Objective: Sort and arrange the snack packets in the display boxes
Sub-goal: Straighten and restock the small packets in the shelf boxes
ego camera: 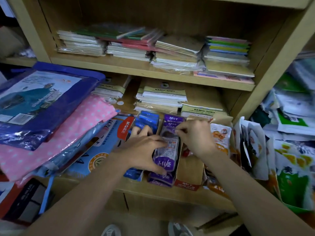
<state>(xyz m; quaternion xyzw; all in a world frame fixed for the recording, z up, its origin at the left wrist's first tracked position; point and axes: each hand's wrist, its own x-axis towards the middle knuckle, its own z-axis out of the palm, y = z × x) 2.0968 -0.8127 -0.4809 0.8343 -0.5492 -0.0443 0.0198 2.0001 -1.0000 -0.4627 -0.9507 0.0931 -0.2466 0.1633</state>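
gripping purple packets (168,151) | left hand (143,150): near end | right hand (196,135): far end

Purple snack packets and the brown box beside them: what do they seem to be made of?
Purple packets: thin plastic film with a glossy finish, perhaps foil-lined. It crinkles and throws bright highlights. Brown box: cardboard by the look of it, matte plain brown on the flap and printed red on the front, with stiff folded edges.

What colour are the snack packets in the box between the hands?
Purple snack packets, with white lettering, seen best in the head view.
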